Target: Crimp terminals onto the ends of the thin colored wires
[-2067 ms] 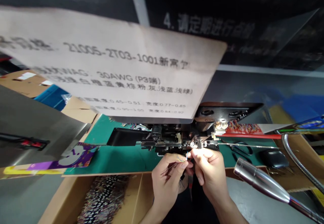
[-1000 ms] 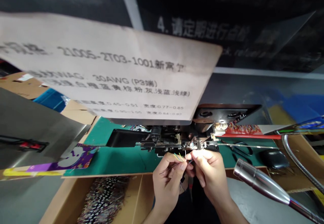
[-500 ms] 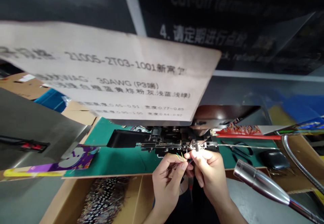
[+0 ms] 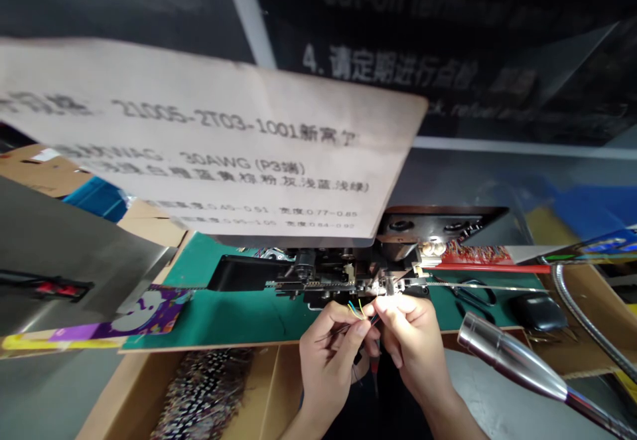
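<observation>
Thin coloured wires, yellow, blue and others, stick up from between the thumb and fingers of my left hand. Close beside it on the right, my right hand pinches at the front of the machine's crimping part; a dark wire end runs between the two hands, and its tip is hidden by my right fingertips. Both hands are just in front of the black mechanism, through which a terminal strip runs sideways. The paper label hangs on the machine's dark cover above.
A green board lies under the machine. Below left, a cardboard box holds a wire bundle. To the right are a metal lamp, scissors, a black object and a red tray edge. A purple packet lies left.
The view has shifted slightly. A white wire that stood up between my hands is no longer visible there. Above the crimping part, a metal block with round holes and a bright spot now show more clearly.
</observation>
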### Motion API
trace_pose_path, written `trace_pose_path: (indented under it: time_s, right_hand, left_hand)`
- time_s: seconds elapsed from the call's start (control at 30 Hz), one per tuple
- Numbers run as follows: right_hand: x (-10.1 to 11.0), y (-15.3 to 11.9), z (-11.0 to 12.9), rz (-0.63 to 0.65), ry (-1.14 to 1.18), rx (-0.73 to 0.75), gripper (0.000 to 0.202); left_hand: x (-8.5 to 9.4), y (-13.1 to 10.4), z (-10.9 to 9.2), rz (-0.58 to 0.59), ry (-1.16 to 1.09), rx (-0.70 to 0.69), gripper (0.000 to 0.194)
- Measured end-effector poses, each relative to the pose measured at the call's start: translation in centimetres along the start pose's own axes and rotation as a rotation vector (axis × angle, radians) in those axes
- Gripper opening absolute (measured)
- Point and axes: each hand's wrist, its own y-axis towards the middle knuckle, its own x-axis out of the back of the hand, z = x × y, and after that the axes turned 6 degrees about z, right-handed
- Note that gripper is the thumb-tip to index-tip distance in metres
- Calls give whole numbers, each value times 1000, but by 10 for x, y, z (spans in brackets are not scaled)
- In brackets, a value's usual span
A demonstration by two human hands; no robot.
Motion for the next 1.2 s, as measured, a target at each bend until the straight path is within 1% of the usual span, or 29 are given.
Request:
trace_pose_path:
  time_s: [0.13,0.3,0.4,0.47,0.57,0.63,0.7,0.8,0.87,1.03,1.2]
  right_hand:
    - [-3,0,1,-16,28,-14,45]
    - [-6,-1,6,-43,27,-30,46]
    - [-9,-3,12,-55,-25,-28,47]
    - [-10,-4,15,-53,-88,-11,47]
    - [-10,-7,18,-51,-179,51,42]
    - [-9,-8,19,-50,-215,79,44]
    - [-8,-8,18,-49,-226,63,50]
    - [-7,-9,17,-43,-216,43,53]
    - [-8,-10,17,-51,-230,62,51]
    - [-13,-12,19,-99,-267,119,36]
    - [-7,-10,19,-144,-269,72,35]
  left_hand:
    - [3,-1,2,-1,13,10,20]
    - [1,1,0,-7,16,9,23]
    - [-1,1,-3,-21,-3,-10,22]
    - [-1,1,-4,-8,-5,-25,21]
    - [2,-1,-3,43,22,13,22]
    - [4,-2,-3,55,49,41,23]
    - [6,-2,-2,46,79,44,27]
    - [5,-1,-1,52,78,50,30]
    - [5,0,-1,65,37,61,29]
    - [4,0,-1,79,-22,87,26]
    - [0,2,-3,9,-27,58,29]
